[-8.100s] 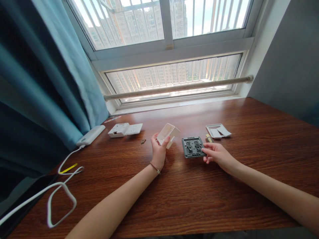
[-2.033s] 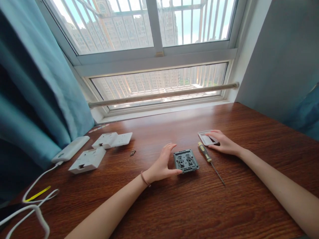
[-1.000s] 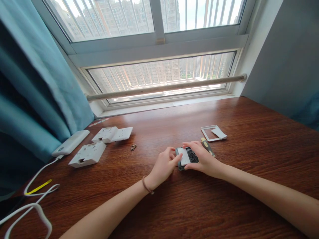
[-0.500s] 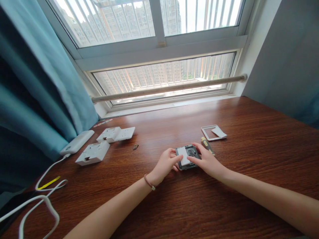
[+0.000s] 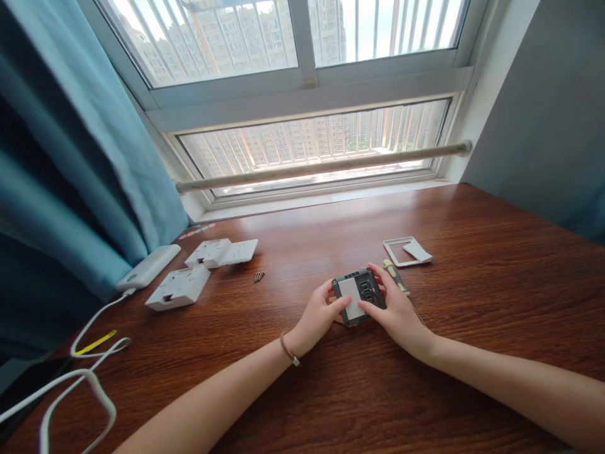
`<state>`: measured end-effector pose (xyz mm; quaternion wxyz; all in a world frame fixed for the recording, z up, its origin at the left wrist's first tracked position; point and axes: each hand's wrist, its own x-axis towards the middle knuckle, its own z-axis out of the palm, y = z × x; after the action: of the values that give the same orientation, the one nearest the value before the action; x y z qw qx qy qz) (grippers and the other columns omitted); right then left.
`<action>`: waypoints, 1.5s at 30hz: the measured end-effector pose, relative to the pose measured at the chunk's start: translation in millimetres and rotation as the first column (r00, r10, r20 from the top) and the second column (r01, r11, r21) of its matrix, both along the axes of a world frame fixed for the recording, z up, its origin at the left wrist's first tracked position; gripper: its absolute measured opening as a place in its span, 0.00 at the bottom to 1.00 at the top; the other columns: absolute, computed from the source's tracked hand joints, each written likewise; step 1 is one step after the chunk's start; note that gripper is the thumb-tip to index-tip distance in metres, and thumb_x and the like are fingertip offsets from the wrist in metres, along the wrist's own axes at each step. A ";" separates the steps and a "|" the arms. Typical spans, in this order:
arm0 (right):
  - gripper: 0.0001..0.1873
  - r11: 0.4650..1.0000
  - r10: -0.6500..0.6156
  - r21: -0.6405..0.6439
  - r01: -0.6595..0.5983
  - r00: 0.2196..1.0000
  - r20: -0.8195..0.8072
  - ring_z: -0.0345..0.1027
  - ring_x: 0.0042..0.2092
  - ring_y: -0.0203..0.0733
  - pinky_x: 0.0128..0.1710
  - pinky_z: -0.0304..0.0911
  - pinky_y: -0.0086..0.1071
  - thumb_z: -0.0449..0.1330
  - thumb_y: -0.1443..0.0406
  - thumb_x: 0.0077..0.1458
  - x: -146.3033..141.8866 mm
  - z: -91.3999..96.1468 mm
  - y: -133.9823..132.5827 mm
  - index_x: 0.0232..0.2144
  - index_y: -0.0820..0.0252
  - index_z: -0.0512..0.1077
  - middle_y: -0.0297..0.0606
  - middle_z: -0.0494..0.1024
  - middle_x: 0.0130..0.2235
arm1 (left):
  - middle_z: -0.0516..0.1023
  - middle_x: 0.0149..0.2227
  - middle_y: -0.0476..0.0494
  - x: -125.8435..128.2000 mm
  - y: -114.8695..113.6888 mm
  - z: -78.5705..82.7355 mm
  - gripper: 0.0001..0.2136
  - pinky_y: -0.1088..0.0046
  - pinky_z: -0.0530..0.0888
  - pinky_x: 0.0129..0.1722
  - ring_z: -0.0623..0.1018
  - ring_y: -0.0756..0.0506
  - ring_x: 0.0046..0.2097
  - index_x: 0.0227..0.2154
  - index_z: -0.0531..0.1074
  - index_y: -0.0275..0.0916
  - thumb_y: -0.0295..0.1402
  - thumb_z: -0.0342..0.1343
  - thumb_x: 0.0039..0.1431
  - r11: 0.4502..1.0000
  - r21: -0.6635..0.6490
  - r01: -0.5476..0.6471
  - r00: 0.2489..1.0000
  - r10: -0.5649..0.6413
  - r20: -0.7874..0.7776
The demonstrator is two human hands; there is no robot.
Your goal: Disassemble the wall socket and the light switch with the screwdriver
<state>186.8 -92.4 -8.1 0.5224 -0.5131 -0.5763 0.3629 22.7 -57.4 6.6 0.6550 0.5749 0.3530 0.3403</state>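
Note:
Between my two hands is a dark grey wall switch module (image 5: 370,289), tilted up toward me. A white rocker plate (image 5: 350,292) covers its left half; the right half shows bare dark workings. My left hand (image 5: 321,314) grips the left edge, its thumb on the white plate. My right hand (image 5: 394,307) holds the right side, with the thumb pressed near the plate's right edge. Fingers behind the module are hidden. Just beyond my right hand lies a screwdriver (image 5: 396,277) with a grey and yellow handle.
A white square frame (image 5: 393,260) with a loose white plate (image 5: 418,250) lies behind the screwdriver. Several screws (image 5: 258,276) rest left of my hands. White boxes (image 5: 177,291), a power bank (image 5: 149,267) and a white cable (image 5: 89,376) occupy the left side.
The switch module has tipped up, its face turning more toward me, while both hands keep hold of it. The view has shifted slightly.

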 end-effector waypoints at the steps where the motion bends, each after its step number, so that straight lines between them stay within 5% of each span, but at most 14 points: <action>1: 0.34 1.000 -0.002 0.002 0.002 1.000 0.006 0.61 0.53 0.46 0.54 0.58 0.42 0.61 0.67 0.46 -0.5 0.1 -0.7 0.55 0.56 0.54 0.42 0.65 0.53 | 0.73 0.41 0.40 -0.4 0.5 -0.2 0.17 0.76 0.75 0.25 0.76 0.48 0.34 0.44 0.64 0.34 0.37 0.55 0.54 1.000 -0.004 0.007 1.000 -0.007 -0.006; 29: 0.33 1.000 -0.027 0.000 0.027 0.999 0.031 0.59 0.56 0.49 0.56 0.55 0.45 0.61 0.67 0.46 -3.9 -5.9 -3.7 0.55 0.59 0.56 0.45 0.64 0.55 | 0.74 0.34 0.42 1.0 2.3 -1.4 0.18 0.75 0.75 0.27 0.74 0.50 0.30 0.39 0.66 0.31 0.37 0.59 0.48 1.000 0.006 -0.027 0.999 0.027 -0.025; 45: 0.35 1.000 -0.023 0.000 0.023 0.998 0.063 0.56 0.57 0.49 0.57 0.53 0.45 0.59 0.63 0.49 -2.5 -15.4 -0.9 0.58 0.61 0.53 0.46 0.63 0.56 | 0.74 0.35 0.45 2.5 1.2 -0.6 0.16 0.78 0.73 0.19 0.74 0.50 0.27 0.39 0.64 0.35 0.41 0.56 0.51 0.996 -0.038 -0.076 0.997 0.076 -0.004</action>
<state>184.3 -93.3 -23.5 0.5080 -0.5310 -0.5864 0.3407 25.2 -56.2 6.0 0.6520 0.5488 0.3820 0.3576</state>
